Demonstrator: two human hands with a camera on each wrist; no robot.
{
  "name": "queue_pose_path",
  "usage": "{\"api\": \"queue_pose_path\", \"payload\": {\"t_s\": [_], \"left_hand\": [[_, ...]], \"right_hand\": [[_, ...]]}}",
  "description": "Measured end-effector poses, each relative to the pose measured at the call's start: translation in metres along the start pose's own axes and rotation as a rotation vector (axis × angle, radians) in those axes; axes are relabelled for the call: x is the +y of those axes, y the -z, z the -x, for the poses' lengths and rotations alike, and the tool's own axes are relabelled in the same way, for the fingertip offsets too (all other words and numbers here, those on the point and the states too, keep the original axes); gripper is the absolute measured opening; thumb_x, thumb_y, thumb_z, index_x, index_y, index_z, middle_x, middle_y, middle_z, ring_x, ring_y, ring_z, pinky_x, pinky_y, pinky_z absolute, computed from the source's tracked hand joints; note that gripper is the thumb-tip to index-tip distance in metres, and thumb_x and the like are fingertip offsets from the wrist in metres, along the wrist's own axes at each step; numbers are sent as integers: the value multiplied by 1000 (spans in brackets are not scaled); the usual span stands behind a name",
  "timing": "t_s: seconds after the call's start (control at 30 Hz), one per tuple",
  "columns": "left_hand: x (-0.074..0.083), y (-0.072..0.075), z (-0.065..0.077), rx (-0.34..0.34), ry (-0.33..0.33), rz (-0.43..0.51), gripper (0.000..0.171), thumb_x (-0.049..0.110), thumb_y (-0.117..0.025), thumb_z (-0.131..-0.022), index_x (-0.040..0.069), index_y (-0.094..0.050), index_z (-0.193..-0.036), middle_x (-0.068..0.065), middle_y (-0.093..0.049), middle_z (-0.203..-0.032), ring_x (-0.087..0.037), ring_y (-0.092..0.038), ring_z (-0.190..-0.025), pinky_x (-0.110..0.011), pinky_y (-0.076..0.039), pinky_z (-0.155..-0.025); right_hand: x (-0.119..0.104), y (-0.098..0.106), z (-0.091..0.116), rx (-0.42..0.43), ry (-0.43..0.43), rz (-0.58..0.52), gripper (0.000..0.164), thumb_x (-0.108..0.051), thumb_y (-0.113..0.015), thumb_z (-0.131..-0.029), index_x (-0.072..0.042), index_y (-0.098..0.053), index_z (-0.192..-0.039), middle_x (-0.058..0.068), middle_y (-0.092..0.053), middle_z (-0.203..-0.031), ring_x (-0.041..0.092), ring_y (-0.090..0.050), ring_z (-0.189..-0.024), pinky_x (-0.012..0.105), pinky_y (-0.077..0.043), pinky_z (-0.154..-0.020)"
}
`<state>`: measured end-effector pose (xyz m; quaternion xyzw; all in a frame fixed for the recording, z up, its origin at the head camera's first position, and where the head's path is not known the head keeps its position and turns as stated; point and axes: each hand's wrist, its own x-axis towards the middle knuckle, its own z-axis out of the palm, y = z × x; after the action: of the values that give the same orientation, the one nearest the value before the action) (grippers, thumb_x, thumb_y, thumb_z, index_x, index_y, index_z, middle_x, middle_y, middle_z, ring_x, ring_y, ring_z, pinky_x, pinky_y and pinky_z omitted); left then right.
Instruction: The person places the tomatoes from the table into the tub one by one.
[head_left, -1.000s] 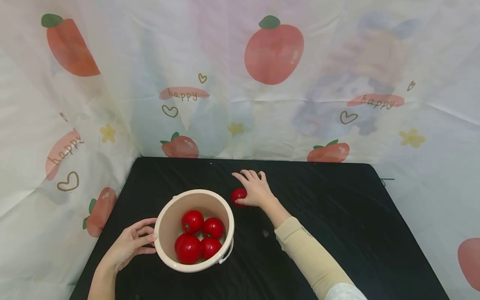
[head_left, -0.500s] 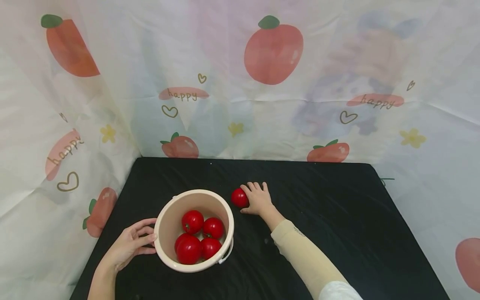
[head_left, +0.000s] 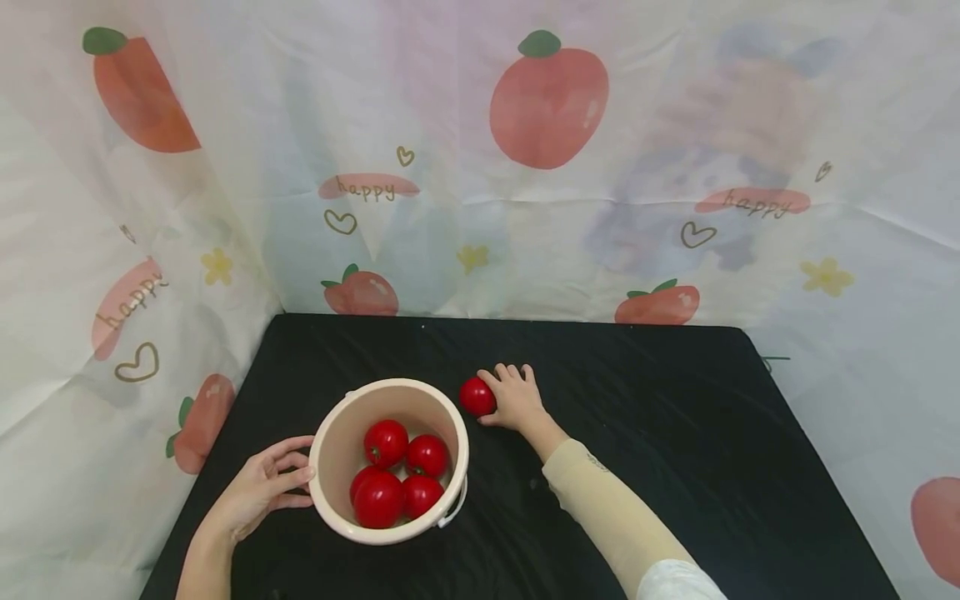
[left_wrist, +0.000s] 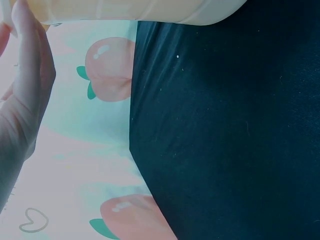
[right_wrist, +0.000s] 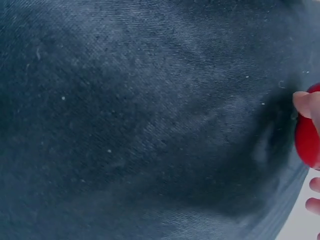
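My left hand [head_left: 258, 492] holds a cream bucket [head_left: 387, 536] at the left side of its rim. In the left wrist view the fingers [left_wrist: 30, 60] reach up to the bucket's wall [left_wrist: 170, 10]. Several red tomatoes [head_left: 378, 500] lie inside the bucket, one with a small green stem mark. To the right of the bucket, a single tomato [head_left: 474, 397] sits on the black cloth, gripped from its right side between the thumb and fingers of my right hand [head_left: 517, 402]. The right wrist view has the thumb pressing on that red tomato [right_wrist: 306, 142], partly cut off by the frame edge.
A black cloth [head_left: 637, 433] covers the table, and the bucket's white handle [head_left: 453, 507] hangs at its right side. Behind and to the left stands a pale curtain [head_left: 442, 100] printed with fruit and hearts.
My right hand has come down and toward me from over the tomato to its right side and closed on it; the tomato has shifted slightly left. Left hand and bucket stay put.
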<state>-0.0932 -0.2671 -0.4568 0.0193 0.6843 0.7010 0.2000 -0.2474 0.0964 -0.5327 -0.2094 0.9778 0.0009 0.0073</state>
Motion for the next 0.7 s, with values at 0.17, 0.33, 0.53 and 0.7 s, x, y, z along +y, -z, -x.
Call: {"api": "queue_pose_path", "payload": {"t_s": [0.17,0.33,0.53,0.7], "left_hand": [[-1,0,0,-3,1,1,39,4,-54,-91,5,-43,-127,0,-62,-90,-13,-62,-78,-39,-55,-71],[0,0,0,1,5,6,37,5,-55,-90,7,-44,-126,1,-62,-89,-13,-61,-78,-39,-55,-71],[0,1,-1,-13,-13,10,35,4,-54,-90,11,-47,-124,1,-62,-89,-13,-61,-78,-39,-55,-71],[0,1,-1,-6,8,11,37,5,-54,-90,8,-45,-126,1,-62,-89,-13,-61,-78,-39,-55,-71]], "right_hand": [[-3,15,-1,128,59,11,76,-54,-73,-65,-23,-46,-129,6,-50,-113,24,-43,-105,49,-28,-94],[-7,47,-3,317,130,-1,75,-52,-75,-62,-22,-49,-125,6,-51,-113,24,-45,-104,48,-30,-91],[-21,96,-1,457,224,-8,74,-52,-75,-61,-23,-50,-124,6,-51,-114,23,-46,-104,47,-30,-91],[-39,126,8,478,323,17,76,-55,-74,-62,-24,-49,-126,6,-50,-117,22,-44,-107,48,-30,-92]]}}
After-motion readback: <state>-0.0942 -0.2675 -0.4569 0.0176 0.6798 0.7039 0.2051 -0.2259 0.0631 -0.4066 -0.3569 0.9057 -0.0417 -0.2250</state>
